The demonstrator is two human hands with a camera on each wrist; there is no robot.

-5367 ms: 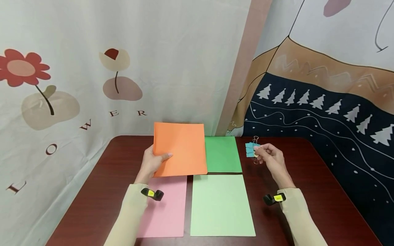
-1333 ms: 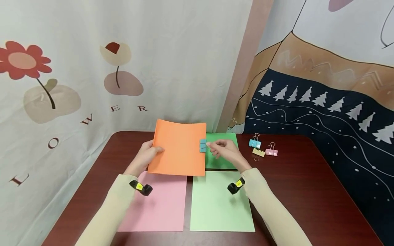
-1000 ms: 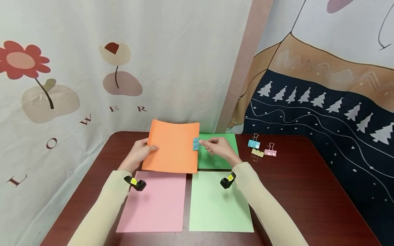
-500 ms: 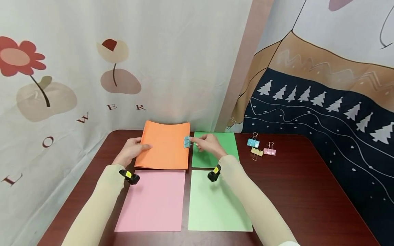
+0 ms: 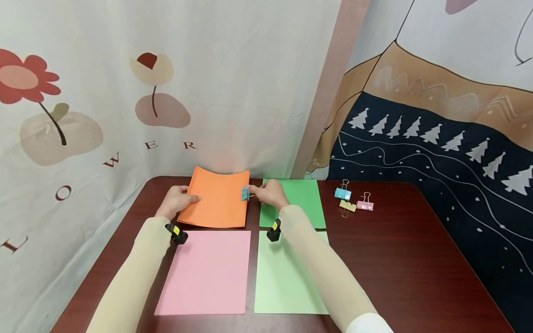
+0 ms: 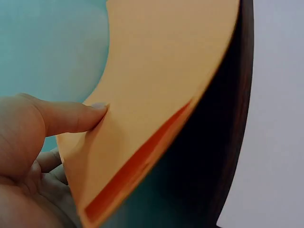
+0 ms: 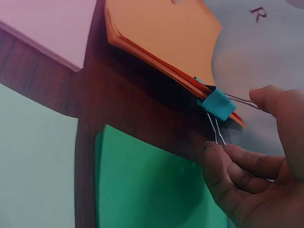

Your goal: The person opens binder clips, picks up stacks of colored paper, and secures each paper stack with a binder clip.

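Note:
My left hand (image 5: 176, 201) holds a stack of orange paper (image 5: 218, 196) by its left edge. In the left wrist view the thumb (image 6: 71, 116) lies on top and the other fingers go behind the sheets, which bow and part along one edge. A blue binder clip (image 5: 244, 193) sits over the stack's right edge. My right hand (image 5: 271, 193) pinches the clip's wire handles; in the right wrist view the thumb (image 7: 268, 99) is at one handle and the fingertips at the other, with the sheets' edges inside the blue clip body (image 7: 218, 103).
Dark green paper (image 5: 301, 203) lies under and right of the right hand. Pink paper (image 5: 206, 273) and pale green paper (image 5: 287, 282) lie nearer the front. Blue (image 5: 342, 193), yellow (image 5: 347, 206) and pink (image 5: 365, 205) binder clips rest on the table's right. A curtain (image 5: 233, 92) hangs behind.
My right hand has brought a blue clip from the clip pile to the orange stack's right edge. Both hands, with stack and clip, have since moved left and lower, baring the dark green paper.

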